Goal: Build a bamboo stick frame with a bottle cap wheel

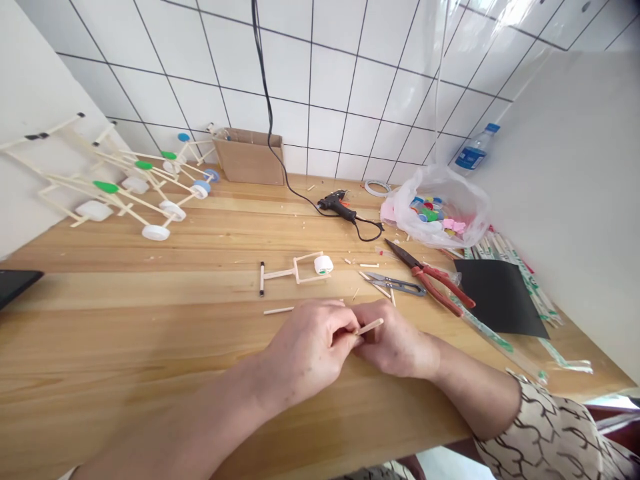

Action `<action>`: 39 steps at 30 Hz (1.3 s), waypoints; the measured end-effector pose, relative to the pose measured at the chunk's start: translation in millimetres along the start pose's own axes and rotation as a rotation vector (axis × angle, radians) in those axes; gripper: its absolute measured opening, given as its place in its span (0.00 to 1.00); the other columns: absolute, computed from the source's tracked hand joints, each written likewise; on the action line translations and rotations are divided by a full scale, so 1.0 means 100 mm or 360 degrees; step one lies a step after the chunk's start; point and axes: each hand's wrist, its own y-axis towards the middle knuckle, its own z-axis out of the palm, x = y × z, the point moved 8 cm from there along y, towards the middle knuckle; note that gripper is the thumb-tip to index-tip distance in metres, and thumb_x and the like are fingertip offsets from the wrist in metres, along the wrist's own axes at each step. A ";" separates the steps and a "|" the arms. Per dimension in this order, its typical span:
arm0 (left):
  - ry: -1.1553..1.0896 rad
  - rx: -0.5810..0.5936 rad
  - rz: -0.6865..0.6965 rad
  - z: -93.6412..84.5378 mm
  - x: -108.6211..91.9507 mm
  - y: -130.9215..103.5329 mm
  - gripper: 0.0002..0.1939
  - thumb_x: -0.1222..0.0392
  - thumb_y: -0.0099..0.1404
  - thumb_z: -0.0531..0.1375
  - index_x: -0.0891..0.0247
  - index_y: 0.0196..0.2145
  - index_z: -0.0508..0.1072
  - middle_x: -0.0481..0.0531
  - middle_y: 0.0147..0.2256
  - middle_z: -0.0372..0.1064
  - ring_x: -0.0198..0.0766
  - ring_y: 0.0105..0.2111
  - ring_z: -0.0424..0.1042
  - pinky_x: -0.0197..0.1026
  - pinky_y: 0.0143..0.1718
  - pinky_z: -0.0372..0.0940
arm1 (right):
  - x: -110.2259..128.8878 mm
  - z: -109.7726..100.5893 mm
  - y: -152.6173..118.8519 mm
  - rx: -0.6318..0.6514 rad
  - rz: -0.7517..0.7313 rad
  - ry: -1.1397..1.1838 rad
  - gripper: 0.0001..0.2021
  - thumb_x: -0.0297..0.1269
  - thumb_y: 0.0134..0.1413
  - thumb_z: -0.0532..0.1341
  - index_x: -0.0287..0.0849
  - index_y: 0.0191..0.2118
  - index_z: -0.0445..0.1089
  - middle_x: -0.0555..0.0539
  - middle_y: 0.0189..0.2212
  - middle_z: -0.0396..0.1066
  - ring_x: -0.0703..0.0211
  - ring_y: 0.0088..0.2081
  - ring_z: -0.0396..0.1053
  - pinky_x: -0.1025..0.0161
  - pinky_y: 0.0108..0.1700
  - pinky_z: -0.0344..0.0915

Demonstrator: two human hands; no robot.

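Note:
Both of my hands meet low over the wooden table. My left hand and my right hand pinch a short wooden stick between their fingertips, its free end pointing up and right. Just beyond them lies a loose stick. Farther back rests a small stick frame with a white bottle cap on its right end and a black piece on its left.
Red-handled pliers and small grey snips lie right of the frame, beside a black sheet and wrapped chopsticks. A black glue gun, a bag of caps, a cardboard box and finished stick models stand behind.

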 end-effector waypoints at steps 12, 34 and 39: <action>-0.0347 -0.0088 -0.0205 0.01 0.15 0.05 0.06 0.71 0.53 0.61 0.63 0.22 0.73 0.45 0.23 0.70 0.31 0.25 0.67 0.32 0.28 0.59 | -0.04 -0.04 0.01 -0.0067 0.0068 0.0110 0.07 0.20 0.42 0.55 0.37 0.26 0.67 0.53 0.22 0.66 0.67 0.24 0.64 0.73 0.26 0.60; -0.0413 -0.0213 -0.0097 -0.07 0.08 0.02 0.08 0.70 0.57 0.59 0.64 0.21 0.71 0.45 0.22 0.68 0.30 0.24 0.66 0.31 0.27 0.59 | -0.02 -0.07 0.01 -0.0061 0.0179 0.0181 0.06 0.23 0.43 0.55 0.38 0.21 0.61 0.55 0.19 0.54 0.69 0.22 0.53 0.72 0.24 0.52; -0.0554 -0.0243 -0.0258 -0.20 0.10 0.03 0.08 0.66 0.57 0.59 0.64 0.21 0.71 0.47 0.22 0.71 0.33 0.25 0.69 0.33 0.28 0.62 | 0.02 -0.12 0.01 -0.0090 0.0330 0.0380 0.06 0.30 0.47 0.59 0.37 0.23 0.65 0.55 0.19 0.54 0.69 0.22 0.52 0.71 0.24 0.53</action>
